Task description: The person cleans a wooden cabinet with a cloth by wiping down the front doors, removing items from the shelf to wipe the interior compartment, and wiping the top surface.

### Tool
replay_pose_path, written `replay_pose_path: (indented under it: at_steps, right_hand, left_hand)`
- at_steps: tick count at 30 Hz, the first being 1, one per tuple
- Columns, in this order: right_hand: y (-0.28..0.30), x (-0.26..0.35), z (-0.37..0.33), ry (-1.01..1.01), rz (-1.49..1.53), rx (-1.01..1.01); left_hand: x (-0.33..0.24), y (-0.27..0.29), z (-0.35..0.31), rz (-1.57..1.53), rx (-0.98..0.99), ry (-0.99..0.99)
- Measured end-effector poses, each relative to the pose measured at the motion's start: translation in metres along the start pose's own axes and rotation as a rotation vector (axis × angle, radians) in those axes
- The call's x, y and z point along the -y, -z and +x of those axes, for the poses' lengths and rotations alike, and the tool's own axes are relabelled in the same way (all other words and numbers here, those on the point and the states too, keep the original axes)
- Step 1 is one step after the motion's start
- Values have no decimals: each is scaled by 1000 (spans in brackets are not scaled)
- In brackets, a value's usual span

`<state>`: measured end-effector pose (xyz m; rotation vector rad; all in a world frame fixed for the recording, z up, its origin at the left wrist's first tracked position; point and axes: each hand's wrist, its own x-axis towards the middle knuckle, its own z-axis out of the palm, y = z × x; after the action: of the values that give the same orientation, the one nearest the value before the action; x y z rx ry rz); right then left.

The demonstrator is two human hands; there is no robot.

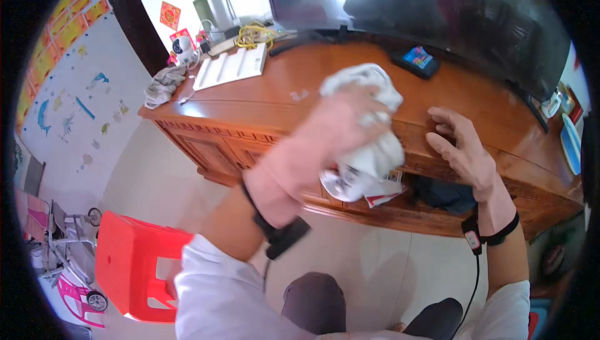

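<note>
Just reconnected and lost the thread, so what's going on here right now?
A person stands over a long reddish-brown wooden cabinet. The left hand, in a pale pink glove, holds a crumpled white cloth against the cabinet's front edge. The bare right hand rests flat on that same edge, fingers spread, holding nothing. A small dark rectangular device with a blue screen lies on the cabinet top behind the cloth.

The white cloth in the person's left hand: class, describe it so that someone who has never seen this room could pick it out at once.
Find the long polished wooden cabinet under the big dark screen. At its front edge, the left hand has a bunched white cloth in its grip, part on the top, part hanging over the edge. Unlike the grey rag lying loose at the cabinet's far left corner, this one is white and held.
</note>
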<state>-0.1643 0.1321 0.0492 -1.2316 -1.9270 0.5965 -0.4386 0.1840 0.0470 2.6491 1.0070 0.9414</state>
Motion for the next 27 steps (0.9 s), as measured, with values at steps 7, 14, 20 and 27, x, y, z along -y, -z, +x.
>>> replay_pose_path:
  at_steps: [7,14,20,27]
  right_hand:
    - [6,14,9,-107,51,61]
    - [0,7,5,161,-328,28]
    - [1,1,4,142,-147,30]
    - [-2,6,5,86,-166,-10]
  left_hand:
    - [73,90,-41,-21,-83,626]
    - [42,59,-30,248,-82,354]
    - [55,72,-24,138,-52,625]
    - [68,87,-17,338,2,578]
